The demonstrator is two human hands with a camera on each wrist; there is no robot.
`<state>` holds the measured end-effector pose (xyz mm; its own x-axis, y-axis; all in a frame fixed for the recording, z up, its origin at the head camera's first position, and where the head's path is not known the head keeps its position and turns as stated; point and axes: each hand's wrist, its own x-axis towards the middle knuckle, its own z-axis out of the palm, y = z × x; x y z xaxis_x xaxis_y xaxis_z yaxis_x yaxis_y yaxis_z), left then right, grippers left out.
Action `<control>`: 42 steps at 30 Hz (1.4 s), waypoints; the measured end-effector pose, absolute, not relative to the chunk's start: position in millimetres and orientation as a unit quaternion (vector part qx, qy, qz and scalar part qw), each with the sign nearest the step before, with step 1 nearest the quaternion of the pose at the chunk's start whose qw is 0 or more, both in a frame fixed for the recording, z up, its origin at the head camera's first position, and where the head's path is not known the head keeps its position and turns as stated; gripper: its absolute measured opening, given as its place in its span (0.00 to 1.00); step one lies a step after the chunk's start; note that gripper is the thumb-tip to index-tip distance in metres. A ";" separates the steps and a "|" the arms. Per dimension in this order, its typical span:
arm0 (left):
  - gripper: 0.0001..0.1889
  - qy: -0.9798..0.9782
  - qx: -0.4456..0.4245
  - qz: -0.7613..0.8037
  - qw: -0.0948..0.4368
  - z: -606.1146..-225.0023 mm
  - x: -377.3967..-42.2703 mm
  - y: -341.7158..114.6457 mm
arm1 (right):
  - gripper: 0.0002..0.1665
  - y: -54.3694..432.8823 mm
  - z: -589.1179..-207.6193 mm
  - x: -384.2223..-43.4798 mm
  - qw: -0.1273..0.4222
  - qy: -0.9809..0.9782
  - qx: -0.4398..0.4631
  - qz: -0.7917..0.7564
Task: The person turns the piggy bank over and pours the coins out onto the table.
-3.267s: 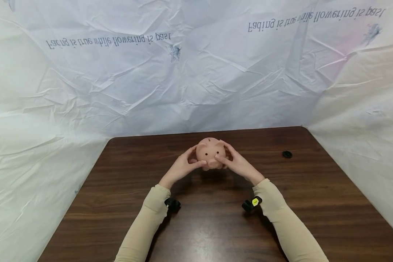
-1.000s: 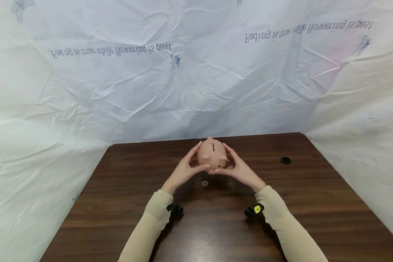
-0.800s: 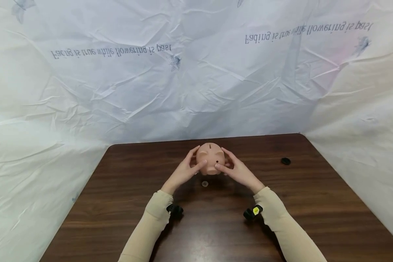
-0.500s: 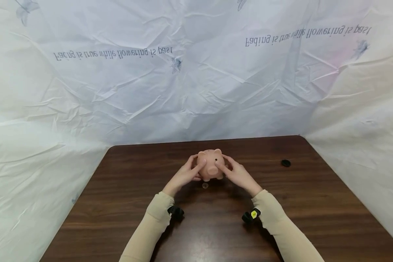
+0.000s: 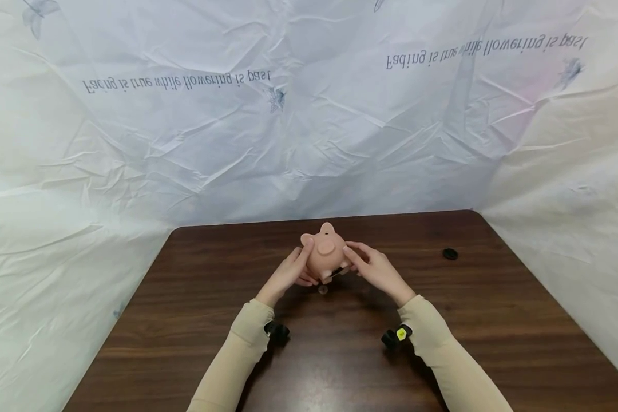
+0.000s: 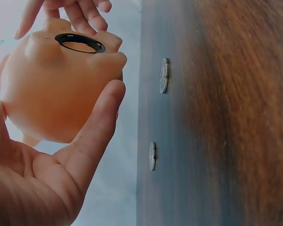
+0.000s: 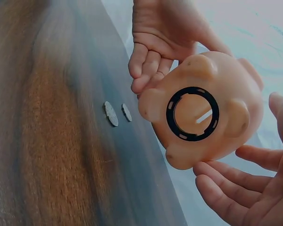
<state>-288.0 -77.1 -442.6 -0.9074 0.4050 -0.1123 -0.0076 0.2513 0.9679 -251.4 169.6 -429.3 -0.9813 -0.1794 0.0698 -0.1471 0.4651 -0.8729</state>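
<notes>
just below the head view's centre, left hand (image 5: 287,272) and right hand (image 5: 377,271) grip a tilted pink piggy bank (image 5: 325,256), its underside hole (image 7: 187,113) ringed black; two coins (image 7: 111,114) lie on the desk (image 5: 504,326), a black disc (image 5: 450,253) farther right.

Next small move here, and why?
Probably a gentle shake of the piggy bank with its open underside hole turned down: two coins lie on the table, and only part of the interior shows, so more may be hidden.
</notes>
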 end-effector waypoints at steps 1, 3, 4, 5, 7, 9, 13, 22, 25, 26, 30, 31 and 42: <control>0.44 0.772 0.130 0.598 0.172 -442.6 -288.5 -76.8 | 0.39 169.9 -428.9 -251.4 0.013 0.857 -0.099 -0.505; 0.43 0.772 0.129 0.600 0.165 -442.4 -289.2 -76.3 | 0.39 169.9 -427.8 -251.4 0.012 0.858 -0.101 -0.504; 0.43 0.773 0.130 0.601 0.158 -442.4 -289.6 -76.1 | 0.39 169.7 -427.5 -251.7 0.011 0.858 -0.103 -0.504; 0.42 0.772 0.132 0.603 0.151 -442.5 -290.0 -76.1 | 0.39 169.5 -427.2 -251.9 0.012 0.856 -0.104 -0.506; 0.40 0.772 0.133 0.607 0.134 -442.5 -290.5 -76.0 | 0.38 168.9 -427.1 -252.4 0.017 0.851 -0.104 -0.514; 0.39 0.773 0.141 0.608 0.117 -442.9 -290.8 -75.6 | 0.38 168.9 -427.5 -252.8 0.025 0.842 -0.105 -0.528; 0.40 0.772 0.176 0.604 0.086 -442.5 -289.4 -74.1 | 0.41 170.9 -428.7 -253.2 0.039 0.825 -0.128 -0.550; 0.48 0.755 0.294 0.586 -0.001 -422.1 -277.2 -77.2 | 0.55 170.7 -426.0 -250.6 -0.012 0.759 -0.227 -0.610; 0.53 0.739 0.345 0.577 -0.051 -411.5 -272.9 -80.3 | 0.59 167.9 -419.3 -247.2 -0.046 0.725 -0.269 -0.632; 0.54 0.734 0.358 0.574 -0.064 -408.5 -272.1 -81.3 | 0.60 167.0 -417.0 -246.5 -0.053 0.715 -0.281 -0.638; 0.54 0.727 0.371 0.576 -0.056 -405.5 -273.5 -82.7 | 0.61 164.4 -413.3 -245.2 -0.050 0.708 -0.284 -0.645; 0.51 0.735 0.358 0.575 -0.041 -407.3 -274.4 -82.5 | 0.60 163.9 -414.6 -245.7 -0.042 0.718 -0.270 -0.640; 0.46 0.831 0.152 0.524 0.106 -429.9 -282.0 -75.2 | 0.51 156.3 -435.3 -250.4 0.071 0.849 -0.100 -0.513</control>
<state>-282.0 -75.2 -429.9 -0.9315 0.3634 -0.0166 0.1419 0.4050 0.9032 -250.4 156.3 -435.3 -0.9700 -0.2426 -0.0190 -0.0959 0.4531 -0.8863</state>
